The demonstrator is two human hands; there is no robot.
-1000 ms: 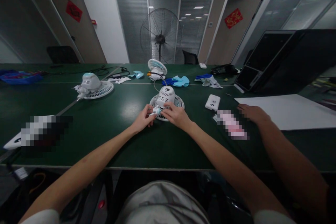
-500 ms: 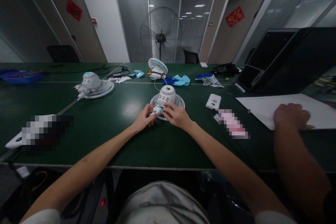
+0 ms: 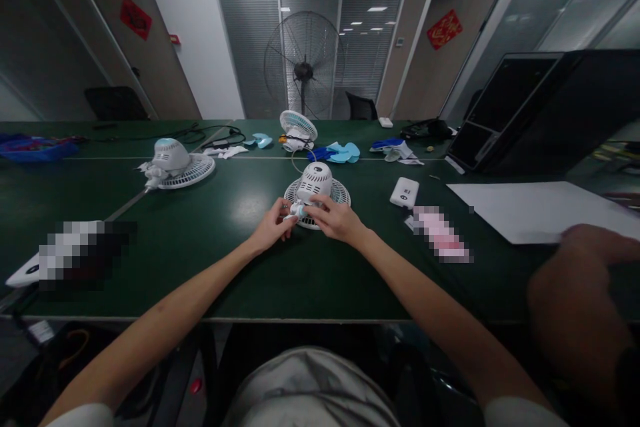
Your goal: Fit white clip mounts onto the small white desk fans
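Note:
A small white fan [image 3: 316,179] lies grille-down on the green table in front of me, its motor housing upward. My left hand [image 3: 271,225] is closed on the white joint piece [image 3: 294,211] at the fan's near side. From the other side, the bent fingers of my right hand [image 3: 339,219] close on the light blue knob [image 3: 301,209] of that joint. My fingertips cover part of the knob and the grille's near rim.
A second fan [image 3: 173,163] lies at the left, and another fan [image 3: 299,130] stands behind mine. Light blue fan blades [image 3: 345,152] and gloves [image 3: 395,149] lie farther back. On the right are a white power bank [image 3: 405,192], a white board [image 3: 545,210] and another person's arm [image 3: 575,300].
The other person's hand at the right has drawn back off the white board toward the table edge. My hands stay at the fan joint. The view has shifted slightly.

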